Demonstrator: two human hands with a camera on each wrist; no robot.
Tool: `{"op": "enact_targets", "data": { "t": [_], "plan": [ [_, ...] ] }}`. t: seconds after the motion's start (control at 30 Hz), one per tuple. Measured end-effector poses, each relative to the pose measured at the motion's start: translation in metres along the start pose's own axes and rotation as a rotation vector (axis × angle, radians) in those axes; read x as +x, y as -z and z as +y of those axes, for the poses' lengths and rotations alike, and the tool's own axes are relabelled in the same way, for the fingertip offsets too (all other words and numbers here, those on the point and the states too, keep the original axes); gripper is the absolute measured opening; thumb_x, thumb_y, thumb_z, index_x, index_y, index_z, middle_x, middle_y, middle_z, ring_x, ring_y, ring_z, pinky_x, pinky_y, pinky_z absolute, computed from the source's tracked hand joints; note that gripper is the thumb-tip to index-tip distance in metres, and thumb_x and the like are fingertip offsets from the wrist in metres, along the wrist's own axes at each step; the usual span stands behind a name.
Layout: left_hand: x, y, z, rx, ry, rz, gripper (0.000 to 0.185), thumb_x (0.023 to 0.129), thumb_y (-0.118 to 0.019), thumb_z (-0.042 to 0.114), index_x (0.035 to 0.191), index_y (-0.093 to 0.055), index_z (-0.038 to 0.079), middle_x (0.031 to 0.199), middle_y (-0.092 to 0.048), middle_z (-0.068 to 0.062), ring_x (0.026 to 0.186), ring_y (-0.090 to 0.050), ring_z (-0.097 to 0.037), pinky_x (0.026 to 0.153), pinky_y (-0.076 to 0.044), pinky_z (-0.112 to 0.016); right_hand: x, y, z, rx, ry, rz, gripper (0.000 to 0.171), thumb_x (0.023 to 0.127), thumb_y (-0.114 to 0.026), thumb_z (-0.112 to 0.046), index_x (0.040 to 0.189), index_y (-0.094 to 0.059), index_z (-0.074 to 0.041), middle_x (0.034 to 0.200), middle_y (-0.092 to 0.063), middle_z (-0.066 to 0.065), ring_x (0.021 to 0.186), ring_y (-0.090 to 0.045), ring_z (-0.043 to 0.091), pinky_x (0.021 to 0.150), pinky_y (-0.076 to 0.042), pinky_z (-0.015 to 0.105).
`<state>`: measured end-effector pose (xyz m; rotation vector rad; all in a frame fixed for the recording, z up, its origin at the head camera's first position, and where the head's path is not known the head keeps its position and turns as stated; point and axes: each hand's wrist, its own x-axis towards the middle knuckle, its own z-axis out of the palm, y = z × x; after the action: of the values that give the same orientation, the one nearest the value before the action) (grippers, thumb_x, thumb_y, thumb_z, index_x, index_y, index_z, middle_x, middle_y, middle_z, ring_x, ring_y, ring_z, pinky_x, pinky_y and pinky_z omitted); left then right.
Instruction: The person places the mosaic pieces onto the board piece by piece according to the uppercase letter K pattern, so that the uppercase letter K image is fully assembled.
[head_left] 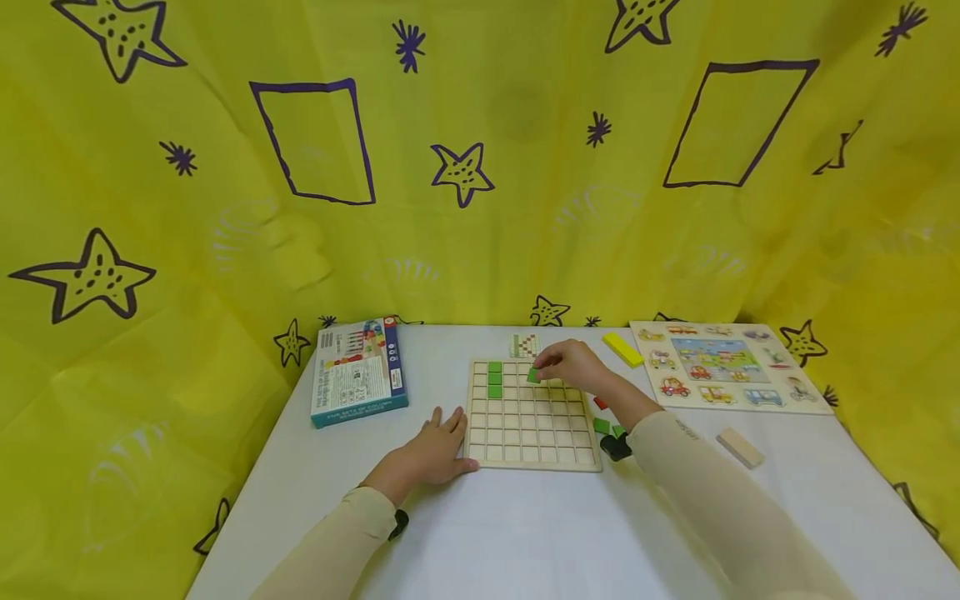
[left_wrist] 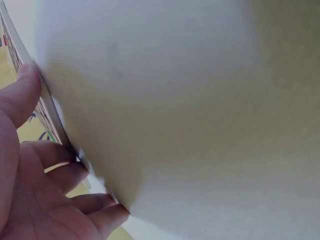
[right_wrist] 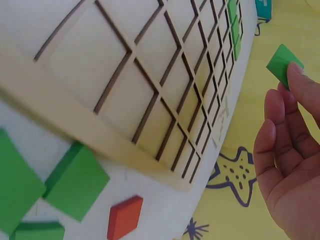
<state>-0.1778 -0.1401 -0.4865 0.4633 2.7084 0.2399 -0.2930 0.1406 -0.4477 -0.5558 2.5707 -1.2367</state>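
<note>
Nearest you, your left hand (head_left: 429, 452) lies flat on the white table (head_left: 525, 525) with its fingers straight and slightly spread, the fingertips (left_wrist: 30, 82) touching the left edge of the wooden grid board (head_left: 531, 414). Beyond it, your right hand (head_left: 573, 365) hovers over the upper right part of the board, pinching a green block (head_left: 533, 376) between the fingertips (right_wrist: 295, 75), just above the cells. Three green blocks (head_left: 494, 379) already sit stacked in a column of cells near the board's top left. Just off the board's right edge, under your right forearm, lie loose green blocks (head_left: 602, 426) and a red block (head_left: 599, 403), partly hidden by the sleeve in the head view but plain from the right wrist. A small pattern card (head_left: 524, 345) lies just behind the board. Well to the left sits a game box (head_left: 358, 370); to the right, a yellow block (head_left: 622, 349), a vehicle puzzle board (head_left: 726, 367) and a plain wooden block (head_left: 739, 447). A yellow cloth with stars (head_left: 225, 208) walls in the table.
</note>
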Motion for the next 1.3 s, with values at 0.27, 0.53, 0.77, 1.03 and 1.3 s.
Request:
{"op": "enact_targets", "data": {
  "t": [0.27,0.53,0.77,1.03,1.3],
  "plan": [
    [0.0,0.0,-0.002,0.009,-0.019,0.002,0.088,0.096,-0.059,0.057,0.158,-0.028,0.003,0.166,-0.021,-0.011,0.15,-0.013,-0.047,0.116,-0.028,-0.056,0.013,-0.024,-0.005,0.005,0.015,-0.025,0.009,0.09,-0.077,-0.012,0.099,-0.077,-0.008,0.101,-0.072,0.003,0.086,-0.065,0.017,0.075,-0.055,0.034],
    [-0.001,0.001,-0.001,0.007,-0.016,-0.009,0.088,0.096,-0.058,0.057,0.158,-0.028,0.004,0.166,-0.02,-0.01,0.15,-0.013,-0.046,0.115,-0.028,-0.056,0.021,-0.046,-0.013,0.029,0.04,-0.072,0.012,0.09,-0.077,-0.008,0.1,-0.077,-0.002,0.097,-0.073,0.002,0.086,-0.066,0.016,0.077,-0.056,0.035],
    [-0.002,0.005,0.0,0.021,-0.024,-0.006,0.087,0.097,-0.057,0.056,0.158,-0.027,0.002,0.166,-0.02,-0.012,0.149,-0.013,-0.048,0.117,-0.026,-0.055,0.026,-0.059,-0.016,-0.026,0.056,-0.088,0.008,0.09,-0.077,-0.01,0.096,-0.078,-0.005,0.093,-0.073,-0.002,0.086,-0.064,0.014,0.078,-0.053,0.033],
    [-0.003,0.007,0.002,0.022,-0.032,-0.005,0.087,0.097,-0.058,0.055,0.157,-0.028,0.0,0.165,-0.022,-0.014,0.148,-0.014,-0.05,0.116,-0.026,-0.056,0.028,-0.069,-0.011,-0.068,0.063,-0.119,0.005,0.088,-0.08,-0.015,0.092,-0.079,-0.011,0.089,-0.072,-0.006,0.084,-0.061,0.013,0.078,-0.052,0.031],
    [-0.002,0.006,0.001,0.032,-0.024,-0.009,0.087,0.097,-0.058,0.056,0.158,-0.028,0.001,0.166,-0.022,-0.013,0.149,-0.014,-0.049,0.116,-0.026,-0.056,0.029,-0.075,-0.01,-0.116,0.038,-0.116,0.004,0.088,-0.08,-0.015,0.092,-0.08,-0.013,0.091,-0.073,-0.006,0.086,-0.062,0.011,0.08,-0.053,0.032]
  ]
}}
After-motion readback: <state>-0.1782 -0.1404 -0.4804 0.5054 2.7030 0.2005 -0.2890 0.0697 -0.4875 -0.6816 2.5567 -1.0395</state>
